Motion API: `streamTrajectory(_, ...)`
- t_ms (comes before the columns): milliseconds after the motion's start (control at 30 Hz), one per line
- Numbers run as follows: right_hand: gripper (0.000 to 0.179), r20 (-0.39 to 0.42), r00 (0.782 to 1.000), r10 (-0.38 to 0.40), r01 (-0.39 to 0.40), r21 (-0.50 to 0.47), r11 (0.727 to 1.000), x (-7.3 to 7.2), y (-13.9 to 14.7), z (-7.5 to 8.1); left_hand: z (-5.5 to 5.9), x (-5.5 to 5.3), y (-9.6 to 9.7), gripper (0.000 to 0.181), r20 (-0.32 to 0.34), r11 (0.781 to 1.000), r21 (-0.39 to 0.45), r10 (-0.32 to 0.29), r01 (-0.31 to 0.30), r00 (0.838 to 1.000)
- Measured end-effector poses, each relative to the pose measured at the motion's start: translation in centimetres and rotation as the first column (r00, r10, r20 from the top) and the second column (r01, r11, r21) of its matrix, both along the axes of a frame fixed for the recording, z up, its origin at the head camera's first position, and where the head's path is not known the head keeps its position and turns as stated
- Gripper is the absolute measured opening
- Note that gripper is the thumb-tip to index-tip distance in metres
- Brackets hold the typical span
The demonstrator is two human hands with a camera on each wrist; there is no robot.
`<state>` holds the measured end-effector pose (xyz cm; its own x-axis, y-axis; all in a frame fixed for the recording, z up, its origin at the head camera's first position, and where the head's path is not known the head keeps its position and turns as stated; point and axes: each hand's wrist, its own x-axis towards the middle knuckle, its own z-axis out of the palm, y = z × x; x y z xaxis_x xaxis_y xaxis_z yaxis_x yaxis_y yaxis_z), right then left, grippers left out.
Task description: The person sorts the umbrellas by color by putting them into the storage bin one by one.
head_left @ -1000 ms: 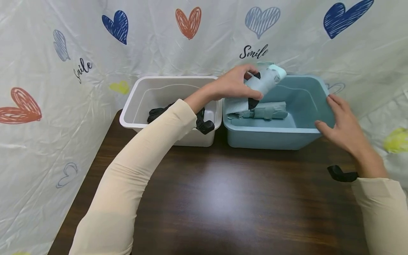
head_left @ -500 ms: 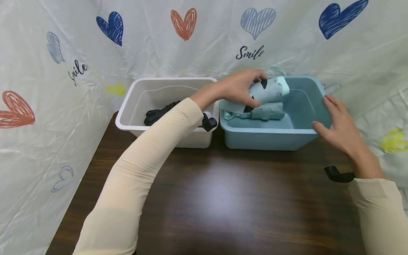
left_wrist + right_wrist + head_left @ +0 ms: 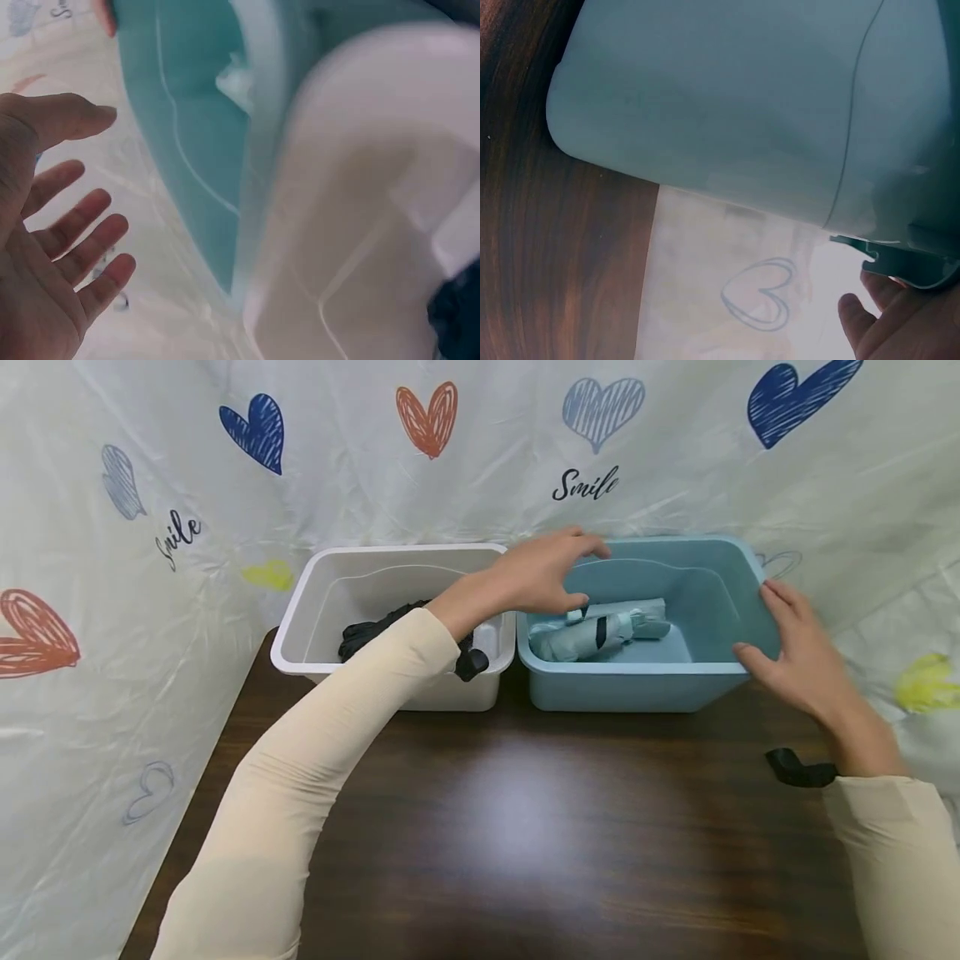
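My left hand hovers above the meeting edges of two plastic bins, holding nothing. Its fingers are spread apart in the left wrist view. Inside the blue bin lie two rolled-up light-blue bundles that look like folded umbrellas. The nearer umbrella has a black band and lies slantwise by the front wall. Partly behind it rests the other umbrella. My right hand holds the blue bin's right rim at the front corner, its fingers partly hidden in the right wrist view.
A white bin stands left of the blue one, with a black bundle in it, partly covered by my left forearm. Both bins stand on a dark wooden table. A white sheet printed with hearts hangs behind.
My left hand has lowered the black-banded umbrella into the blue bin, let go and drawn back left. My right hand stays on the rim. The head view has shifted slightly.
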<state>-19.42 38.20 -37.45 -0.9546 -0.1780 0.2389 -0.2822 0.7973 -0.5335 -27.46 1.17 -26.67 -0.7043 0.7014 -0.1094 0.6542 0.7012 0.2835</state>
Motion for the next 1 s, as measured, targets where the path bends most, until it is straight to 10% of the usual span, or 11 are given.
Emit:
streamTrajectory(500,0.085,0.03,0.999,-0.014,0.014,0.024,1.0,0.1,0.0,0.2,0.3,4.0,-11.0,0.052,-0.074,0.955,0.265,0.161,-0.136,0.984)
streamTrajectory(1000,0.084,0.059,0.998,-0.013,0.011,0.033,0.999,0.3,0.1,0.4,-1.7,6.9,-13.6,0.055,-0.062,0.936,0.307,0.202,-0.174,0.977)
